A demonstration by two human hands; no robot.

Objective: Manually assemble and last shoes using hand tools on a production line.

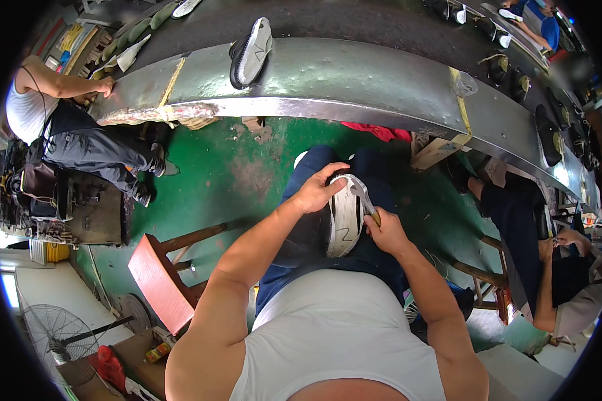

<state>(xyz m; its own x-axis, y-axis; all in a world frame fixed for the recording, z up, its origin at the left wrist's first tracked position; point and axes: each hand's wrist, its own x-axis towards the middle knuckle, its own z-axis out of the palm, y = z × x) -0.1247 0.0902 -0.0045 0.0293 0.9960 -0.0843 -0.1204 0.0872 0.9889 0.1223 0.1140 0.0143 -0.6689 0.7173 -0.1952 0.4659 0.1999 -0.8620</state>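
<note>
Left hand [320, 192] clamped around the far end of a shoe [344, 224], sole up above dark blue trousers [382, 269], right hand [388, 234] closed on a metal tool [362, 194], its head at the shoe's far right edge

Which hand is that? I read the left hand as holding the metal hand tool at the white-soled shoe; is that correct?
No: in the head view, the right hand holds the metal hand tool at the white-soled shoe; the left hand grips the shoe.
</note>
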